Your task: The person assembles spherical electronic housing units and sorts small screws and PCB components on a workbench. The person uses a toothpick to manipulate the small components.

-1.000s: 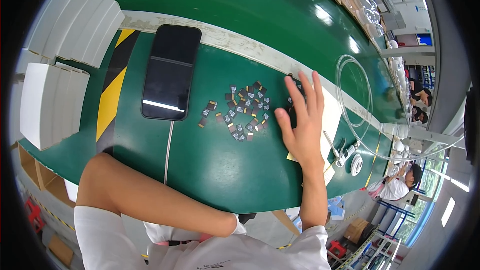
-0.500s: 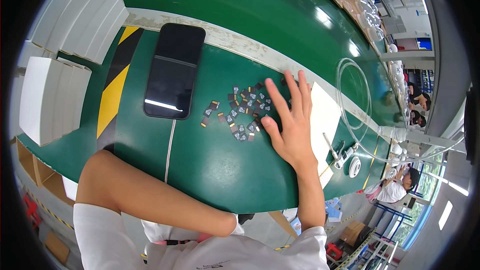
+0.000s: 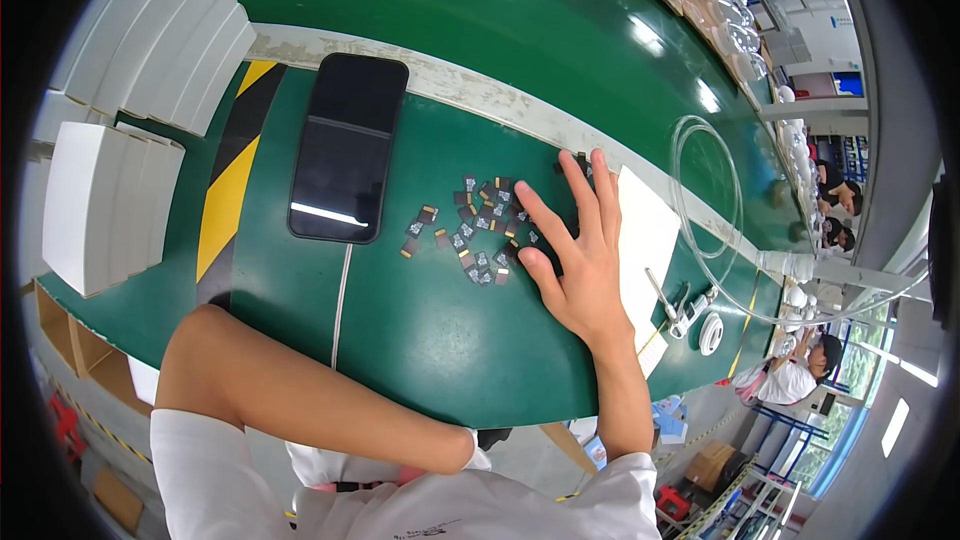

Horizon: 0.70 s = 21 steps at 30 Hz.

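Observation:
Small black memory cards [image 3: 484, 224] with gold contacts lie scattered over the green table [image 3: 430, 340], some overlapping. My right hand [image 3: 585, 265] rests over the right side of this scatter, palm down, fingers spread. Its index finger and thumb reach among the cards, and a few more dark cards show between the longer fingers. Whatever lies under the palm is hidden. My left forearm [image 3: 320, 390] bends across the table's near edge toward my body; the left hand itself is hidden. A black phone [image 3: 346, 150] lies left of the cards, with a pale cable [image 3: 342, 305] running from its lower end.
White boxes [image 3: 105, 205] stand stacked at the left beside yellow-black floor-style tape [image 3: 228, 205]. Right of my hand lie a paper sheet [image 3: 643, 235], a metal tool [image 3: 680, 315] and a white roll [image 3: 710, 334]. Clear tubing [image 3: 738, 190] loops behind. A person [image 3: 795, 380] sits farther right.
The index finger and thumb of my right hand have shifted slightly left and toward me, over more of the cards at the right side. My left forearm stays nearly in place.

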Tool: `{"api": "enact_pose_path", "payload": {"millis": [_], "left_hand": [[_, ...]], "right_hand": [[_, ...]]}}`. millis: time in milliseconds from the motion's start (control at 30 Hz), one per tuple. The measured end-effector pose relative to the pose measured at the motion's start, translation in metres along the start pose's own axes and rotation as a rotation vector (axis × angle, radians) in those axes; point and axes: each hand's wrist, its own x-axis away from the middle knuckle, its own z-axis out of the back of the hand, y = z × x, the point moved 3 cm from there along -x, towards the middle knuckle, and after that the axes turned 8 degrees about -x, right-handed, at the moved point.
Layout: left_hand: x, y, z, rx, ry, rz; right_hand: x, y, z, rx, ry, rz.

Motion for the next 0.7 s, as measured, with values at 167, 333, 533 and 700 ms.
{"api": "enact_pose_path", "payload": {"millis": [167, 333, 533, 700], "left_hand": [[-0.093, 0.027, -0.006, -0.269, -0.202, -0.003], [-0.041, 0.002, -0.003, -0.213, -0.128, -0.056], [-0.099, 0.021, -0.004, -0.162, -0.216, 0.169], [-0.094, 0.030, 0.009, -0.157, -0.257, 0.387]], "right_hand": [[-0.013, -0.013, -0.005, -0.029, 0.080, -0.056], [0.005, -0.001, 0.008, -0.074, 0.091, 0.003], [0.000, 0.000, 0.006, -0.081, 0.137, -0.087], [0.014, 0.003, 0.020, -0.132, 0.054, 0.005]]}}
